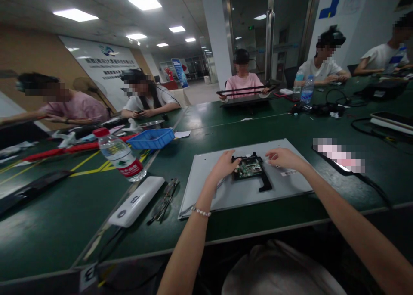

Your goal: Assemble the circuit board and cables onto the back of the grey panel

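Note:
A grey metal panel (pixel 245 191) lies flat on the green table in front of me. On it sits a green circuit board (pixel 249 168) in a black bracket (pixel 264 182). My left hand (pixel 224 166) rests at the board's left edge, fingers curled down onto the panel and the bracket. My right hand (pixel 284 157) is at the board's right edge, fingers bent and touching the panel beside a white label (pixel 288 172). Neither hand lifts anything that I can make out.
A water bottle (pixel 119 155), a white plastic bar (pixel 137 200) and glasses (pixel 164 200) lie to my left. A blue tray (pixel 151 138) stands further back. Several people work around the table; cables, bottles and black panels lie at the right.

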A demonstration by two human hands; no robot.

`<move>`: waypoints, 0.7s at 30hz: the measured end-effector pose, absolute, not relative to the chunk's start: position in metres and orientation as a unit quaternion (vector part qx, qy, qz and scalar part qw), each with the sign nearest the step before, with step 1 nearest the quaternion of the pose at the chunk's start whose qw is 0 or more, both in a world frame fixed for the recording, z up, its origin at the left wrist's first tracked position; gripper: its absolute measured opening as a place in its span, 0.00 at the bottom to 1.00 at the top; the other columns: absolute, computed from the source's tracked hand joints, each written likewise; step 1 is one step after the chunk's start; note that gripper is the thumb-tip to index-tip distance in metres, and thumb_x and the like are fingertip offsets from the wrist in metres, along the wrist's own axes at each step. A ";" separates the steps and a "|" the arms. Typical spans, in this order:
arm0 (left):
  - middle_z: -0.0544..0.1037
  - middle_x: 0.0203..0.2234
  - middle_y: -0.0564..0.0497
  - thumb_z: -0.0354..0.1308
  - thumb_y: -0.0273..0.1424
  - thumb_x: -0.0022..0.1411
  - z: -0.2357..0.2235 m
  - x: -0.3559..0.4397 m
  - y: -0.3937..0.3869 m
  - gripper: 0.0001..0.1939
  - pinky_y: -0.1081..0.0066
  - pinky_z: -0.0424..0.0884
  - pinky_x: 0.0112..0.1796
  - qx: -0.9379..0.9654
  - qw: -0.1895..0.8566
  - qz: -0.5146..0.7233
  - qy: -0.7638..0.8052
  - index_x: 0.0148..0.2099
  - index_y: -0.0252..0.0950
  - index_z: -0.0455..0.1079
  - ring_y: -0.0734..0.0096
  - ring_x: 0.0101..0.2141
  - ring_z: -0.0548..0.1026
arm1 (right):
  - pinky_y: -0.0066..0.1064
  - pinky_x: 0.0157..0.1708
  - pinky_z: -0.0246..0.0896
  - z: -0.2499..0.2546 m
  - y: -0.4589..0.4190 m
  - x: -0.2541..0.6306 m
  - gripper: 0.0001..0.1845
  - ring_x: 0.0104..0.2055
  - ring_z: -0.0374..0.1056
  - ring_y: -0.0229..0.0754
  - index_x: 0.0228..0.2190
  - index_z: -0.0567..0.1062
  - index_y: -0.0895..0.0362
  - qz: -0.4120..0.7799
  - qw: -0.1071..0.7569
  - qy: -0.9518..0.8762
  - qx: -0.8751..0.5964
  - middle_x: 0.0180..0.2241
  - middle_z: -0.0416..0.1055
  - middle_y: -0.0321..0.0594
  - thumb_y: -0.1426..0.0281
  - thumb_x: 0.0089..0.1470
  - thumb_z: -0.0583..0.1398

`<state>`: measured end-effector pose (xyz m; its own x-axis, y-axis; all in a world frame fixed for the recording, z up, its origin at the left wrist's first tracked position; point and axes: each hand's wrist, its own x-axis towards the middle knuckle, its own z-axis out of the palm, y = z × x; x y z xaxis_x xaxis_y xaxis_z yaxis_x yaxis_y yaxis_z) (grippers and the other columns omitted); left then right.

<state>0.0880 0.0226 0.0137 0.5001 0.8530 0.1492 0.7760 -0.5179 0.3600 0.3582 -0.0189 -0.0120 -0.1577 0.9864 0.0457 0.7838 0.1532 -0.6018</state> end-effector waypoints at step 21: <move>0.46 0.65 0.38 0.60 0.49 0.51 0.022 0.069 0.016 0.53 0.64 0.51 0.60 0.893 0.222 0.038 0.390 0.67 0.30 0.38 0.57 0.62 0.52 | 0.29 0.34 0.63 -0.005 -0.023 0.359 0.09 0.32 0.71 0.42 0.30 0.78 0.61 0.239 0.194 -0.718 -0.624 0.31 0.75 0.43 0.73 0.46 0.58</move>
<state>0.0695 0.0161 0.0217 0.6925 0.7136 -0.1061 0.6799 -0.5964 0.4267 0.3587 -0.0233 -0.0045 -0.1453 0.9892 -0.0199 0.8042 0.1063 -0.5847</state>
